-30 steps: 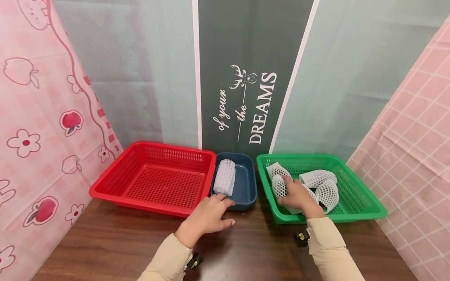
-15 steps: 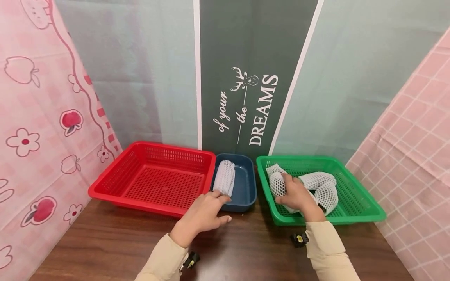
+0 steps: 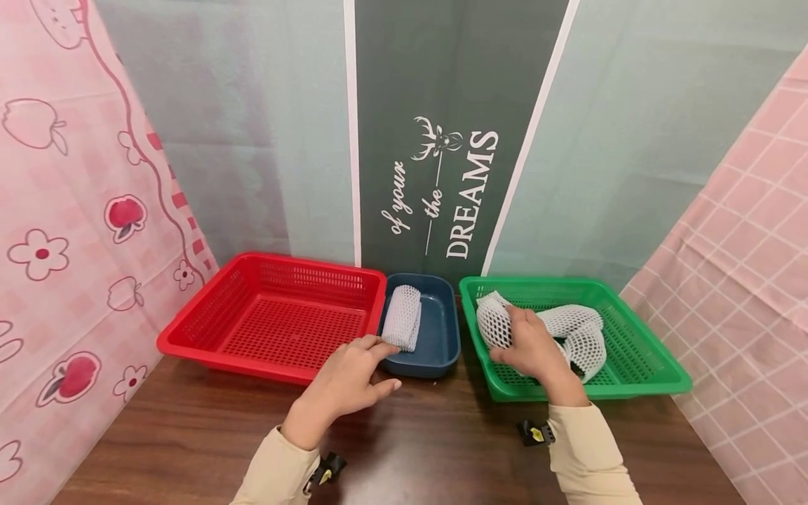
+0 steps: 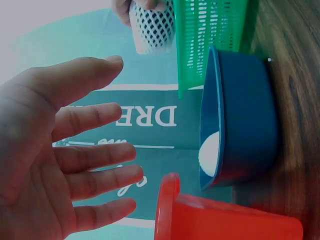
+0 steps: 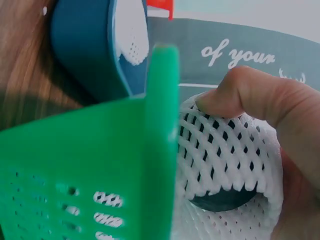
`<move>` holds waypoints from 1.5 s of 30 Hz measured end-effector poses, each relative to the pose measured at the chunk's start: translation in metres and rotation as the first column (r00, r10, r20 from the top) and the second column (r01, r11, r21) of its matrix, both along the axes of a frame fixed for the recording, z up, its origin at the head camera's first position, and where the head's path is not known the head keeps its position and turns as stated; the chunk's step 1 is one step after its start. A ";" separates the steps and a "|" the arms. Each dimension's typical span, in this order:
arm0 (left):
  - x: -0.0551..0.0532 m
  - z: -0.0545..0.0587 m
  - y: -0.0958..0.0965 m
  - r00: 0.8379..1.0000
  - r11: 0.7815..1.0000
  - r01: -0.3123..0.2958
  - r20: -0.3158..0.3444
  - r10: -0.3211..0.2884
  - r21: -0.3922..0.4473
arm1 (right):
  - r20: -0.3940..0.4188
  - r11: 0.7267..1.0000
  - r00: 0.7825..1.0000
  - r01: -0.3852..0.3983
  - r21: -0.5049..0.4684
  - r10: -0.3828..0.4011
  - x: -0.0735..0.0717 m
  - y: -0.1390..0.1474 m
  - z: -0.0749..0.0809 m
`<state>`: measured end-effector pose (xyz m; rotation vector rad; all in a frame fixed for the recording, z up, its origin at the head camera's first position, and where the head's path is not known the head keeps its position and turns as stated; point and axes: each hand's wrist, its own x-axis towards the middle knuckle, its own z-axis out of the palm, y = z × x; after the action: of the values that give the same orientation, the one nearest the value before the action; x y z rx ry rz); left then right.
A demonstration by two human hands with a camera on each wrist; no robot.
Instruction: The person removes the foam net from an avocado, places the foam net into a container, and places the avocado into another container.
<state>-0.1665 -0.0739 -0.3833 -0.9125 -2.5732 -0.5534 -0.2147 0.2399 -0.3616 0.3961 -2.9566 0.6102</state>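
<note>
My right hand [image 3: 536, 351] grips a dark, rounded thing in a white foam net sleeve [image 3: 494, 326] at the left side of the green basket [image 3: 653, 368]. In the right wrist view the thumb presses on the netting [image 5: 220, 150], and a dark smooth surface shows below its edge. My left hand [image 3: 344, 379] holds nothing; its fingers are spread in the left wrist view. It hovers by the near edge of the blue tray [image 3: 445, 361], its fingertips overlapping the tray's front corner in the head view. A bundle of white foam netting [image 3: 402, 319] lies in that tray.
Further net-sleeved things [image 3: 571, 320] lie in the green basket, partly behind the right hand. A red basket [image 3: 271, 372] stands left of the blue tray. All three containers sit on a brown wooden table [image 3: 435, 449], with a printed curtain [image 3: 284, 140] close behind.
The right hand has raised the net-sleeved thing a little, and the netting around it has shifted. My left hand has drawn back to the left, away from the blue tray.
</note>
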 end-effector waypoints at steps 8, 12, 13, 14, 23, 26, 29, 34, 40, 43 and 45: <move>0.002 0.001 -0.013 0.999 0.997 -0.037 0.029 0.036 0.061 | -0.136 0.999 0.990 -0.035 -0.011 0.033 0.008 -0.015 0.004; 0.005 0.000 -0.016 0.997 0.995 -0.057 0.055 0.052 0.077 | -0.167 0.998 0.984 -0.063 -0.022 0.058 0.011 -0.021 0.004; 0.006 -0.001 -0.017 0.997 0.995 -0.062 0.060 0.057 0.081 | -0.176 0.997 0.982 -0.070 -0.024 0.065 0.012 -0.023 0.004; 0.007 -0.001 -0.018 0.996 0.994 -0.070 0.063 0.065 0.086 | -0.182 0.997 0.981 -0.078 -0.028 0.072 0.013 -0.025 0.004; 0.014 -0.010 -0.026 0.993 0.983 -0.120 0.023 0.118 0.136 | -0.288 0.986 0.946 -0.163 -0.021 0.151 0.018 -0.045 0.002; 0.017 -0.013 -0.027 0.993 0.980 -0.115 -0.013 0.119 0.160 | -0.302 0.982 0.936 -0.189 -0.007 0.179 0.019 -0.051 -0.001; 0.018 -0.017 -0.026 0.994 0.980 -0.089 -0.053 0.100 0.180 | -0.314 0.977 0.928 -0.213 0.001 0.202 0.019 -0.057 -0.006; 0.020 -0.024 -0.022 0.995 0.980 -0.024 -0.090 0.043 0.199 | -0.310 0.972 0.925 -0.233 -0.004 0.220 0.021 -0.063 -0.013; 0.023 -0.031 -0.018 0.997 0.978 0.006 -0.082 0.011 0.208 | -0.260 0.966 0.936 -0.256 -0.036 0.238 0.024 -0.067 -0.021; 0.025 -0.032 -0.014 0.997 0.977 0.033 -0.075 -0.017 0.211 | -0.232 0.963 0.942 -0.264 -0.060 0.244 0.025 -0.069 -0.025; 0.027 -0.033 -0.011 0.997 0.975 0.053 -0.071 -0.038 0.215 | -0.213 0.959 0.944 -0.273 -0.077 0.252 0.026 -0.070 -0.028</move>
<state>-0.1400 -0.0852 -0.4163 -0.8999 -2.3813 -0.7856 -0.1890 0.1703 -0.3897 0.8010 -2.6849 0.7043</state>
